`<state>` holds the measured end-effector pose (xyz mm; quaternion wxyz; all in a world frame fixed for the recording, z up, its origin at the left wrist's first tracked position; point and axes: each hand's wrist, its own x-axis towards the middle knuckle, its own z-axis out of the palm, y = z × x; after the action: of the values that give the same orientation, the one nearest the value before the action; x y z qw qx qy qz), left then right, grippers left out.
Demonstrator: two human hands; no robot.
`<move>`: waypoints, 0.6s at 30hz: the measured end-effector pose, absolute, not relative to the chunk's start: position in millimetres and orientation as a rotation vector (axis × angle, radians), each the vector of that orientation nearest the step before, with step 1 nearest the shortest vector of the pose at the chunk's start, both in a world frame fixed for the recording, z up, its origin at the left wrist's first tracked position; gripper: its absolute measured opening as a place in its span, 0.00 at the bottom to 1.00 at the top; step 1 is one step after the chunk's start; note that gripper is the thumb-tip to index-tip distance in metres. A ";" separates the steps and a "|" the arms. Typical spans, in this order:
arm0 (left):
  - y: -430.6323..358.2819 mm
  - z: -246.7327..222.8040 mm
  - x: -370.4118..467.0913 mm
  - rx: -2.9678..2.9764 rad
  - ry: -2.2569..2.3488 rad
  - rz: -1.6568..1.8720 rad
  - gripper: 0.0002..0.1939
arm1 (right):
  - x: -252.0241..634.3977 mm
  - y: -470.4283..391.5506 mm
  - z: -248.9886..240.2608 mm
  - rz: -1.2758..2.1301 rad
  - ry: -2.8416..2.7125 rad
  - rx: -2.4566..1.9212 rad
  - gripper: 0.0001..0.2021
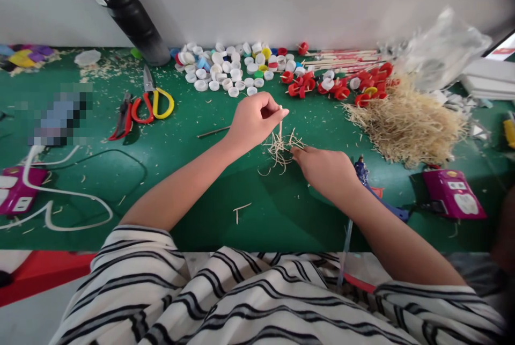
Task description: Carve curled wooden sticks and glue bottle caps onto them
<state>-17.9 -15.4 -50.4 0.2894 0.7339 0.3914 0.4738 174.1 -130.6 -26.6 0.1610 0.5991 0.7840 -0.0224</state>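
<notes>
My left grip (pixel 251 118) pinches a thin, pale wooden stick (pixel 280 128); curly beige strands (pixel 278 147) splay ungathered around its foot. Whether my right grip (pixel 328 170) clasps any, I can't tell.

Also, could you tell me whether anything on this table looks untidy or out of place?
Mostly just litter: pale scraps are strewn across the green table, including beside the black bottle, and the straw-like heap straggles against the red caps. The bottle looks tilted, though the wide lens may cause that. No damage is evident.
</notes>
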 end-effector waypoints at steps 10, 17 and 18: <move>-14.9 -46.6 -17.9 1.899 1.047 1.249 0.14 | 178.8 -126.8 -24.6 -0.043 2.436 1.964 0.23; -2.9 -51.4 -22.1 1.847 0.926 1.442 0.13 | 187.8 -122.9 -38.0 -0.094 2.650 2.016 0.21; -0.2 -53.0 -22.4 1.834 0.908 1.481 0.15 | 188.5 -122.4 -39.5 -0.101 2.660 2.019 0.21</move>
<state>-22.4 -0.2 -53.0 0.3030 0.6918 0.3427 0.5587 188.5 -122.4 -39.5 -0.0995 0.6012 0.7923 -0.0300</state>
